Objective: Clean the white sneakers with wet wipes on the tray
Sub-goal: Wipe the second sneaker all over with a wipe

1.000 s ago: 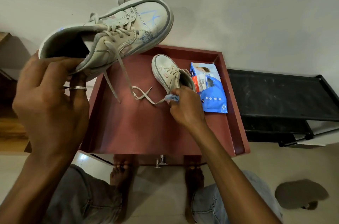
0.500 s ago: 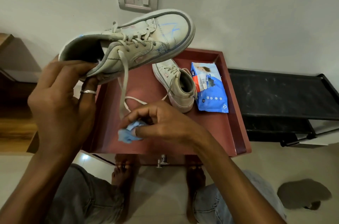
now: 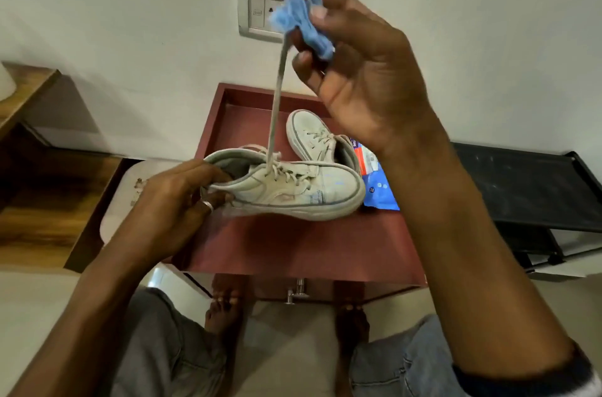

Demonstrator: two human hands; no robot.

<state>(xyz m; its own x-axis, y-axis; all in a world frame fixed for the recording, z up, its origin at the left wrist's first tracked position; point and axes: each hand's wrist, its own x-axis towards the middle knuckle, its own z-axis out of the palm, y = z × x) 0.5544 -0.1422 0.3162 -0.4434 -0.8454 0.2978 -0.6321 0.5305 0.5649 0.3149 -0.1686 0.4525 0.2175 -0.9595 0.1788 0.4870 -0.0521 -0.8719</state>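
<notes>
My left hand [image 3: 172, 201] grips a white sneaker [image 3: 293, 191] by its heel, low over the red tray [image 3: 293, 247], toe pointing right. Faint blue marks show on its toe. My right hand [image 3: 351, 64] is raised high and pinches a crumpled blue wet wipe [image 3: 299, 19] around the end of the sneaker's lace [image 3: 277, 103], which is pulled taut upward. The second white sneaker [image 3: 312, 134] lies on the tray behind. A blue wipes packet [image 3: 374, 181] lies beside it, partly hidden by my right wrist.
A wall switch plate [image 3: 257, 17] is behind the raised hand. A black low rack [image 3: 527, 185] stands right of the tray, a wooden shelf [image 3: 39, 188] to the left. My knees and bare feet are below the tray's near edge.
My left hand lowered the sneaker from head height down over the tray. My right hand rose from the tray with the wipe, drawing the lace straight up.
</notes>
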